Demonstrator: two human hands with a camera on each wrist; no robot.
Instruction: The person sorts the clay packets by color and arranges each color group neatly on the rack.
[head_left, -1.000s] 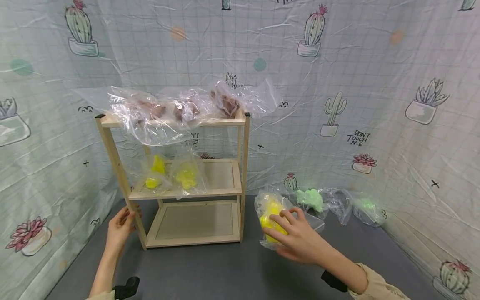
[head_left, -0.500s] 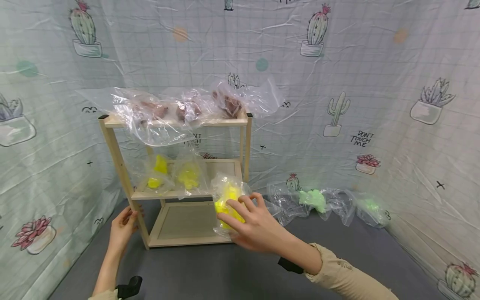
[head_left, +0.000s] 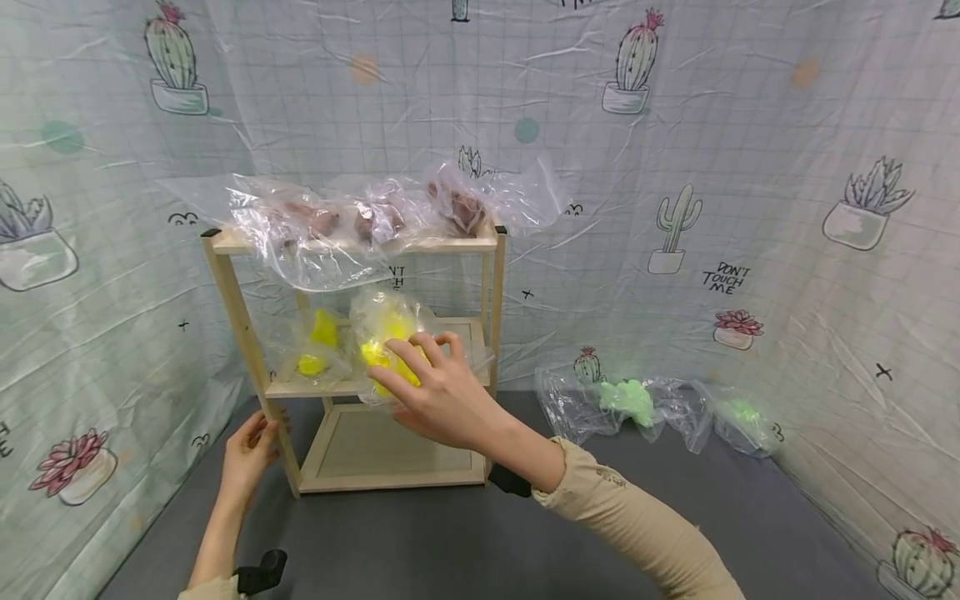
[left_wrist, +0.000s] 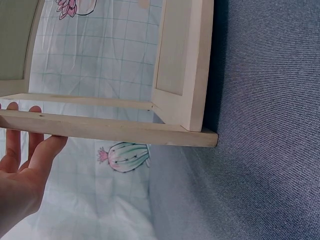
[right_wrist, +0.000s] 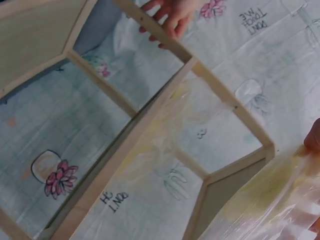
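In the head view my left hand (head_left: 249,454) grips the left front post (head_left: 238,321) of a small three-tier wooden shelf. The left wrist view shows its thumb and fingers on opposite sides of that post (left_wrist: 100,127). My right hand (head_left: 450,396) holds a clear plastic bag with a lumpy yellow thing inside (head_left: 375,354) in front of the middle tier. Another bagged yellow thing (head_left: 311,364) lies at that tier's left. The held bag hides the one beside it. Blurred plastic of the held bag (right_wrist: 265,200) fills the right wrist view's lower right corner.
Clear bags with brown things (head_left: 461,208) lie along the top tier, their plastic overhanging its front. The bottom tier (head_left: 390,446) sits on a dark grey cloth surface (head_left: 420,542). Bagged pale green things (head_left: 628,400) lie at the right, against the cactus-print curtain (head_left: 570,250).
My right hand has carried the bagged yellow thing leftward and up, from beside the shelf to the front of its middle tier. My left hand has stayed on the post.
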